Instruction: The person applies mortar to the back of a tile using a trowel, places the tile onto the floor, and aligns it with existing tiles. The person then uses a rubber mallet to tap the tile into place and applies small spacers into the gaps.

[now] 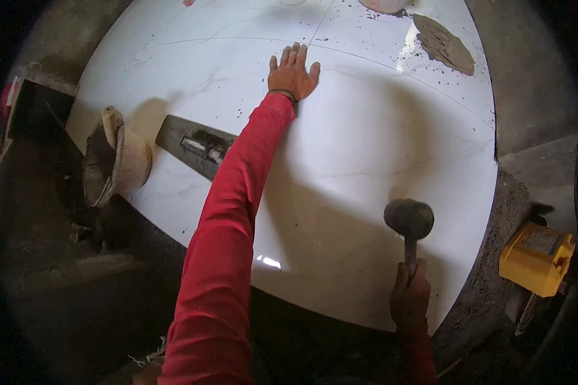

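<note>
Large white marbled floor tiles (359, 147) spread out below me, with thin joint lines between them. My left hand (293, 76) lies flat near one of these joints, fingers spread and holding nothing. The red sleeve of that arm crosses the picture. At the lower right my right hand (410, 300) grips the handle of a rubber mallet (409, 219), its dark head above the near tile. A flat steel trowel (185, 142) rests on the tile left of my left forearm, which hides one end of it.
A mortar-stained bucket (135, 163) with a handled tool in it stands at the left tile edge. Wet mortar (444, 45) is smeared at the far right, beside another container (384, 5). A yellow jerrycan (537, 258) sits on the rough ground to the right. Mortar crumbs dot the tiles.
</note>
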Available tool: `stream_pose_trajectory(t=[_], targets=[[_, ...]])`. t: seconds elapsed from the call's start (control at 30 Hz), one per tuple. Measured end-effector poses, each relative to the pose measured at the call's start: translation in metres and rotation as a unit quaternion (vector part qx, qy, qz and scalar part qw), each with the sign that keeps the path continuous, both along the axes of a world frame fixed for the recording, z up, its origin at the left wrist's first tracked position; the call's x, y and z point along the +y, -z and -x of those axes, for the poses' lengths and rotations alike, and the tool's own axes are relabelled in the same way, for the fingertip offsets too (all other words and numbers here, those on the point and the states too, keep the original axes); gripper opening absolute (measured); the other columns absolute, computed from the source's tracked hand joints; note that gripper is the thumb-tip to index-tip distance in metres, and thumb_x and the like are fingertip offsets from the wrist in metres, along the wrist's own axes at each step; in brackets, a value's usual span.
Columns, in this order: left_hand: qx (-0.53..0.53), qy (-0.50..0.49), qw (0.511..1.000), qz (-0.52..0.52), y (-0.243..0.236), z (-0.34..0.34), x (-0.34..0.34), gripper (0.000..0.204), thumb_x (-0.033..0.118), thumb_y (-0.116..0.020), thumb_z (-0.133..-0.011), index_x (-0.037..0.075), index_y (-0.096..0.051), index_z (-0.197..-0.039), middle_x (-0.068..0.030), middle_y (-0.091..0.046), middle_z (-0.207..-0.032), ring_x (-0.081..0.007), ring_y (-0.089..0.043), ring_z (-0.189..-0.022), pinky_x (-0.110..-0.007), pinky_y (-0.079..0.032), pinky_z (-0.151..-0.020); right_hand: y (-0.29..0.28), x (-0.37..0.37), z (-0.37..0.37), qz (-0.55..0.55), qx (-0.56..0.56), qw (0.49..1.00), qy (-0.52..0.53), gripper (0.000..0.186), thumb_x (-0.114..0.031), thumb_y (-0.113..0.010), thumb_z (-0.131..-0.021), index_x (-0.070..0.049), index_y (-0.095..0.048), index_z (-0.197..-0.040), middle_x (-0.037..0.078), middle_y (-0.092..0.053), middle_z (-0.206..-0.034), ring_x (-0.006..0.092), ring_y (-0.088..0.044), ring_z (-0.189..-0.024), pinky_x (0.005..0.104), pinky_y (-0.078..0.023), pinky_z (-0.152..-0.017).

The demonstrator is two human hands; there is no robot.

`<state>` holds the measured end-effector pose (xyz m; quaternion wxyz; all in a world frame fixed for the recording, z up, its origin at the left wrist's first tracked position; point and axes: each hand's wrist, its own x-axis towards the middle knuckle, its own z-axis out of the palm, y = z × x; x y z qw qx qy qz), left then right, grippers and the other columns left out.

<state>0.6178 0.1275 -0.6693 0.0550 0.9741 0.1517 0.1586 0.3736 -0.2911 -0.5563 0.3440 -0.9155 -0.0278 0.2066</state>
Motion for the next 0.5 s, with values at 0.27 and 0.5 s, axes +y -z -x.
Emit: stream_pose_trajectory(t=[0.27, 0.5], targets=[[-0.018, 0.017, 1.000, -0.014, 0.004, 0.111, -0.036, 0.067, 0.046, -0.038, -0.095, 0.004, -0.029, -0.146, -0.0162, -0.028, -0.153, -0.0330, -0.023, -0.143, -0.051, -0.015, -0.115, -0.005, -0.011, 0.042, -0.086, -0.037, 0.994, 0.061, 0.022, -0.019, -0.045, -0.099, -0.003, -0.049, -0.115, 0.014, -0.052, -0.073, 0.0195, -0.052, -0.060, 0.0324, -0.041, -0.056], [-0.018, 0.033, 0.999, 0.016, -0.005, 0.205, -0.063, 0.067, 0.042, -0.041, -0.095, 0.001, -0.028, -0.145, -0.0200, -0.029, -0.151, -0.0330, -0.024, -0.142, -0.050, -0.017, -0.115, 0.018, 0.012, 0.040, 0.036, -0.064, 0.996, -0.048, 0.020, -0.021, -0.043, -0.100, -0.004, -0.046, -0.110, 0.025, -0.060, -0.077, 0.0418, -0.062, -0.069, 0.0454, -0.043, -0.055]])
